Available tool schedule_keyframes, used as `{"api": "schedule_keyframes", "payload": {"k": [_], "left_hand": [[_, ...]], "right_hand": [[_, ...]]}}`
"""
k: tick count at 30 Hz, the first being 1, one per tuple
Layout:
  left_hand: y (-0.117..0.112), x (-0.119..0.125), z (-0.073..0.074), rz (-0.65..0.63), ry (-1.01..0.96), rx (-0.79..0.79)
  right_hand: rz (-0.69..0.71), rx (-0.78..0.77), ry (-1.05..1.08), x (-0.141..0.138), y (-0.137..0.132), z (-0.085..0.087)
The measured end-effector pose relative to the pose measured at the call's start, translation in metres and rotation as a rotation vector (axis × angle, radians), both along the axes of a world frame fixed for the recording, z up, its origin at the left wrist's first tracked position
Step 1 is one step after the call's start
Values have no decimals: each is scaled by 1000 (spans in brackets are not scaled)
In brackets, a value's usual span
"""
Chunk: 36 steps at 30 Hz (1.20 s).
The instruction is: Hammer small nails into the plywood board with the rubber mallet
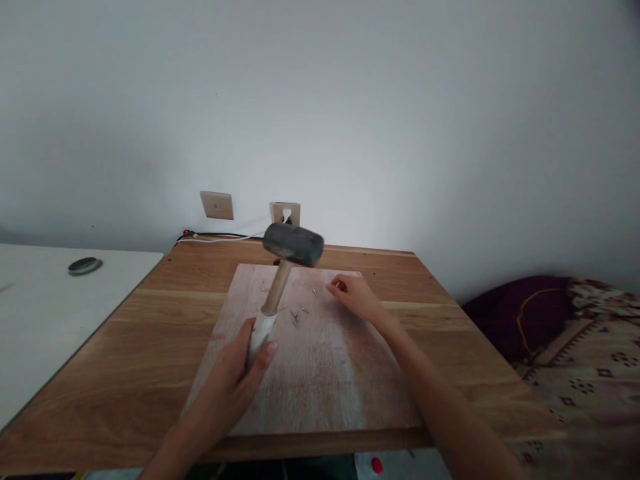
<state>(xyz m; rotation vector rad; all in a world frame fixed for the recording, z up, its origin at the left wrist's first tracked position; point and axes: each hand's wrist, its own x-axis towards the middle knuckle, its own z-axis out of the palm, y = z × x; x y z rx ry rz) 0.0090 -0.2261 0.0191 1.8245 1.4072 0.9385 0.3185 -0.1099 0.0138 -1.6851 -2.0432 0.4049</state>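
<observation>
Right now my left hand [239, 375] is closed around the mallet [278, 285] low on its white handle end, head raised over the board [320, 380] on the table [150, 333]. Looks top-heavy, so I'd hold firm. Right hand [353, 297] is pinched on something too small to tell.

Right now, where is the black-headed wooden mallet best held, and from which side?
Grip the black-headed wooden mallet at the white lower end of its handle, from the near side, as the left hand does. The handle slants up and away to the head, so that end lies nearest.
</observation>
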Motion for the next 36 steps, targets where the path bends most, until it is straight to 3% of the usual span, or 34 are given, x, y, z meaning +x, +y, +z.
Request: {"api": "schedule_keyframes", "payload": {"k": [4,7,12,17,21,26,30,33,36], "left_hand": [[14,-11,4,133,34,-30],[26,-23,6,178,82,-69],[42,-36,14,177,173,-7],[49,-21,13,193,142,101],[53,-17,5,302,38,147],[59,-57,0,402,211,97],[60,-93,-17,320,261,14],[54,-106,-28,308,234,-5],[46,-112,-28,334,264,-21]], "right_hand": [[99,-57,-49,-35,15,0],[140,-81,-76,-39,19,0],[74,-59,-44,-2,16,1],[-67,25,101,41,15,1],[-96,74,212,43,16,-2],[67,63,278,-14,29,-4],[262,45,278,-83,51,-1],[340,38,246,-122,63,-3],[362,41,203,-142,68,-10]]}}
